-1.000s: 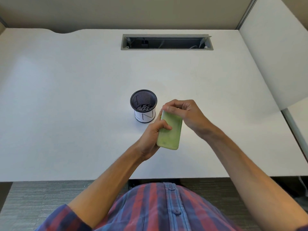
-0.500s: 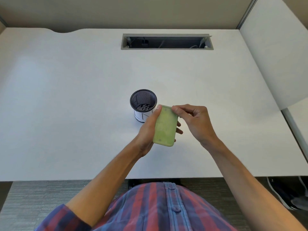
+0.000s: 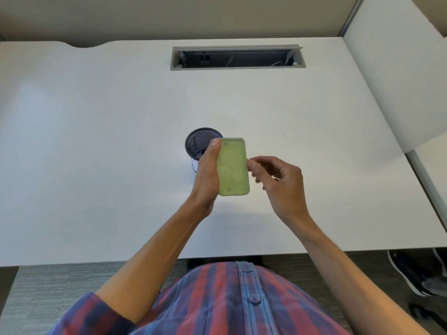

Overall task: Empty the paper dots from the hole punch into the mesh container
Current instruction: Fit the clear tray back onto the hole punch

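The green hole punch (image 3: pixel 232 166) is held bottom side up, its flat green base facing me, just right of the mesh container. My left hand (image 3: pixel 206 176) grips its left edge, thumb at the top corner. My right hand (image 3: pixel 278 181) hovers at the punch's right edge with fingers curled and blurred; I cannot tell whether the fingertips touch it. The black mesh container (image 3: pixel 198 142) stands on the white desk (image 3: pixel 96 141), partly hidden by my left hand and the punch. A few white paper dots (image 3: pixel 200 154) show inside it.
A recessed cable slot (image 3: pixel 238 57) lies open at the back of the desk. A white partition panel (image 3: pixel 399 81) rises along the right side. Shoes (image 3: pixel 411 272) sit on the floor at lower right, below the desk edge.
My left hand has raised the punch up and forward, turning it straighter, beside the container. My right hand has let go of its top and drawn back to the right edge.
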A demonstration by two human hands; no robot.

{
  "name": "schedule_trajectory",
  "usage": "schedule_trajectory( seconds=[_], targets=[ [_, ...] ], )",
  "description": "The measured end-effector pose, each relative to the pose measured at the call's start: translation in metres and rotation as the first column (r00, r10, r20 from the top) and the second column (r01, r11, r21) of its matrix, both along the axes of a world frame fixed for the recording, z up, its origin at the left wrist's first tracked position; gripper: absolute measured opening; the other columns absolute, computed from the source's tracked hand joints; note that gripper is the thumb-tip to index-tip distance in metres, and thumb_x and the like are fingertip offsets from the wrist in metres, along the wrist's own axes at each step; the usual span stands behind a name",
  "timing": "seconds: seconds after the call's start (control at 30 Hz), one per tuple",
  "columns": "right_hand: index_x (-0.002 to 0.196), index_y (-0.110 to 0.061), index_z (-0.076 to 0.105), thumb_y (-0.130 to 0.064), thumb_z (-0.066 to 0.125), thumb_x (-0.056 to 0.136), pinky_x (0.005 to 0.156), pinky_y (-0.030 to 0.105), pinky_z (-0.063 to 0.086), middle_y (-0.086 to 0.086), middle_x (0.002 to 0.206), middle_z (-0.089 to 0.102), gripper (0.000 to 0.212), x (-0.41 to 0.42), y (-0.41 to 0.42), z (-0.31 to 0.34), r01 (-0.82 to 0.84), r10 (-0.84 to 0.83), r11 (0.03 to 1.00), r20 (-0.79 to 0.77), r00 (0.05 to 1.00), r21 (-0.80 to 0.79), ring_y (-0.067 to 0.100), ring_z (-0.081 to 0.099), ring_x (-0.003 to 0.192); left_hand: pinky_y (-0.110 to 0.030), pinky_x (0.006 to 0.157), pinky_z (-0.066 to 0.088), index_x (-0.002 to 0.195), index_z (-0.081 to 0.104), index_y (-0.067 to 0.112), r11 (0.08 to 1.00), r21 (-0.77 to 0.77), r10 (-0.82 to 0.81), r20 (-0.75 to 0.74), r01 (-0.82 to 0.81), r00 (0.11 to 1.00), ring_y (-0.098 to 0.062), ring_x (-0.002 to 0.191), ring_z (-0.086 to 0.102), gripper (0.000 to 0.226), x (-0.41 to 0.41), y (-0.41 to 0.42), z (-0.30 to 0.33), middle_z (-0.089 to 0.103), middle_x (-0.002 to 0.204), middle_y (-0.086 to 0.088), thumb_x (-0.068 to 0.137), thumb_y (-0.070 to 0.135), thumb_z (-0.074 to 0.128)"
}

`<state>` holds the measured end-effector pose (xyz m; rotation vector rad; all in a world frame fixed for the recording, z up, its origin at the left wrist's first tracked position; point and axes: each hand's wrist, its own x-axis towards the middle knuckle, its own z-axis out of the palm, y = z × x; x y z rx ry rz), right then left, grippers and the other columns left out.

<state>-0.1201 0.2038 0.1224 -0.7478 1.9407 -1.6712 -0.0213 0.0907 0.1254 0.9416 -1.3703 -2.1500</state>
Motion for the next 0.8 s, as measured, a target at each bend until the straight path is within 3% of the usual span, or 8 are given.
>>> schedule_trajectory(
  seconds=[0.13, 0.3, 0.47, 0.6, 0.8],
  targets=[
    [0.084, -0.017, 0.075, -0.015, 0.065, 0.093, 0.05, 0.022, 0.048, -0.005, 0.072, 0.074, 0.014, 0.012, 0.007, 0.0, -0.169, 0.17, 0.985, 0.175, 0.97, -0.022, 0.015, 0.069, 0.062, -0.032, 0.055, 0.054, 0.118, 0.058, -0.01, 1.0, 0.014, 0.026, -0.02, -0.025, 0.999, -0.027, 0.078, 0.071, 0.069, -0.003, 0.002, 0.004, 0.072, 0.09, -0.016, 0.104, 0.05, 0.026],
    [0.083, -0.017, 0.078, -0.012, 0.064, 0.093, 0.052, 0.02, 0.05, -0.005, 0.081, 0.077, 0.018, 0.021, 0.007, 0.003, -0.074, 0.092, 0.994, 0.266, 0.959, -0.078, 0.02, 0.072, 0.06, -0.026, 0.049, 0.05, 0.123, 0.051, -0.012, 0.999, -0.005, 0.036, -0.011, -0.036, 0.999, -0.03, 0.068, 0.069, 0.067, -0.006, 0.005, 0.007, 0.067, 0.094, -0.027, 0.105, 0.048, 0.027],
    [0.095, -0.016, 0.078, -0.014, 0.063, 0.093, 0.056, 0.023, 0.054, 0.011, 0.11, 0.073, 0.015, 0.025, 0.01, 0.002, -0.096, 0.128, 0.99, 0.362, 0.923, -0.106, 0.022, 0.074, 0.07, -0.025, 0.047, 0.048, 0.126, 0.046, -0.009, 0.998, 0.034, 0.06, -0.006, -0.059, 0.998, -0.031, 0.067, 0.068, 0.066, -0.005, 0.005, 0.008, 0.066, 0.091, -0.032, 0.103, 0.05, 0.029],
    [0.108, -0.012, 0.073, -0.005, 0.063, 0.092, 0.066, 0.024, 0.056, 0.005, 0.091, 0.079, 0.021, 0.021, 0.015, 0.004, -0.208, 0.239, 0.971, 0.38, 0.894, -0.119, 0.021, 0.075, 0.083, -0.025, 0.047, 0.049, 0.119, 0.058, 0.002, 0.99, 0.106, 0.094, 0.005, -0.094, 0.996, -0.033, 0.063, 0.068, 0.06, -0.004, 0.003, 0.008, 0.07, 0.079, -0.025, 0.102, 0.053, 0.03],
    [0.105, -0.012, 0.074, -0.001, 0.063, 0.091, 0.071, 0.025, 0.058, 0.005, 0.084, 0.079, 0.021, 0.026, 0.012, 0.004, -0.171, 0.209, 0.977, 0.393, 0.896, -0.13, 0.019, 0.075, 0.079, -0.027, 0.053, 0.047, 0.125, 0.056, -0.001, 0.985, 0.112, 0.13, 0.029, -0.132, 0.991, -0.032, 0.083, 0.059, 0.064, -0.004, 0.003, 0.006, 0.059, 0.098, -0.023, 0.1, 0.055, 0.035]
  ],
)
